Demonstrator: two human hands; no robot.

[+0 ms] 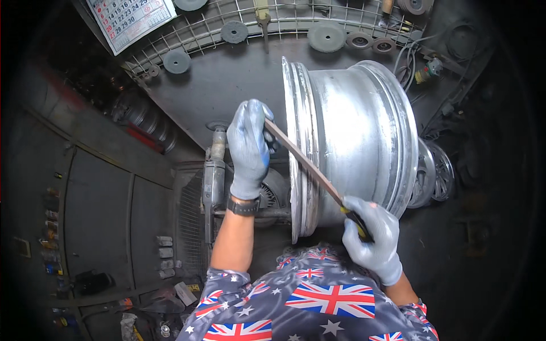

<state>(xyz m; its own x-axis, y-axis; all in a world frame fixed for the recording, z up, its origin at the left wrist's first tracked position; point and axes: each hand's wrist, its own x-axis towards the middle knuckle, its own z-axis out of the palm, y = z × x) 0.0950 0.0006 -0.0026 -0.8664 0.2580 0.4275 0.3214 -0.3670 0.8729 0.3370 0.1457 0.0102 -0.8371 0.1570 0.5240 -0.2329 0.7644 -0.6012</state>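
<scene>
Head view, nearest zone: the patterned shirt (310, 275) occupies the lower edge of the frame. The gloved right hand (372, 238), lower right of centre, is closed around the black-and-yellow handle (359, 226) of a long, narrow file (307, 165). The gloved left hand (248, 145), left of centre, has its fingers curled at the opposite end of the file.

Tool position: the file runs diagonally through the centre, between the two hands, and crosses the left flange (293, 102) of the bare metal wheel rim (352, 131). The rim lies right of centre, to the right of the left hand and mostly above the right hand.

Progress (judgement): filing of the left flange appears to be under way. The barrel looks bright; the flange edge looks uneven, which suggests dressing is left to do. Finished and unfinished stretches cannot be told apart.

Farther zone: other wheels (424, 173) stand behind the rim at right. A wire rack (289, 32) with abrasive discs (318, 42) spans the top of the frame.
</scene>
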